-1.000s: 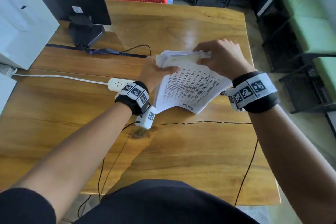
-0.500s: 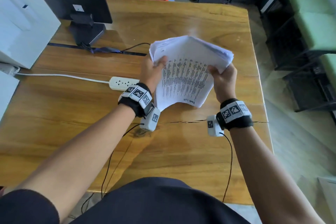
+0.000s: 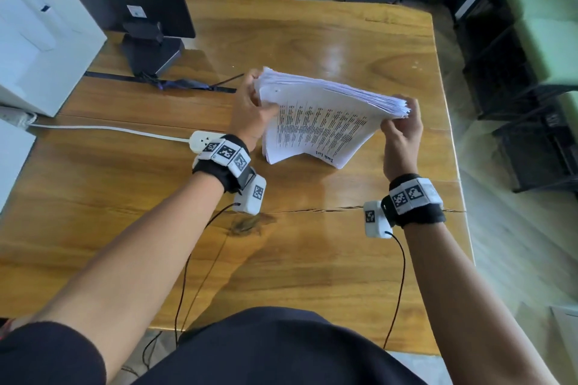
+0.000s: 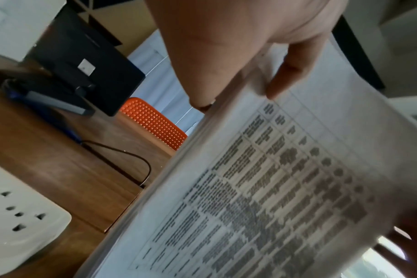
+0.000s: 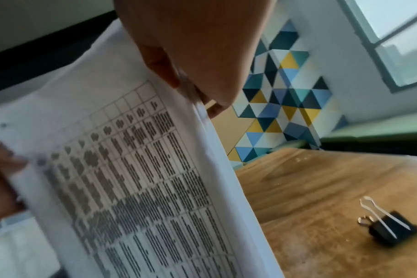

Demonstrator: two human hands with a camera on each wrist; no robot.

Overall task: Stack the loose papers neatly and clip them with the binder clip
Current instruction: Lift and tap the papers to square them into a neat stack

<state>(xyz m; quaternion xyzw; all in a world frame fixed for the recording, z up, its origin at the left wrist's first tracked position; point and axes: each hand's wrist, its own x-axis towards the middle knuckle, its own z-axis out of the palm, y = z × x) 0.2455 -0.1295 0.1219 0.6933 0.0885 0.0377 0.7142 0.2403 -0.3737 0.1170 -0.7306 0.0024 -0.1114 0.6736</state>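
Above the tabletop, just right of the white power strip, I have the paper stack standing on its lower short edge, printed face turned toward me. Half a second ago that lower edge hung clear of the wood and the upper sheets fanned unevenly; now it touches down and the top edges sit closer together, so I judge I am in the middle of tapping the sheets square. They are not yet flush: the upper right corner still shows staggered layers.

My left hand grips the stack's left edge, thumb curled over the front sheet, fingers behind. My right hand pinches the right edge near the top corner, thumb in front.

The stack's long axis runs from the strip side's near edge up and away from me, leaning back, with the title line at the bottom, so the page reads upside down to me.

Right of the stack, the binder clip lies untouched on the wood, seen only from the right wrist.
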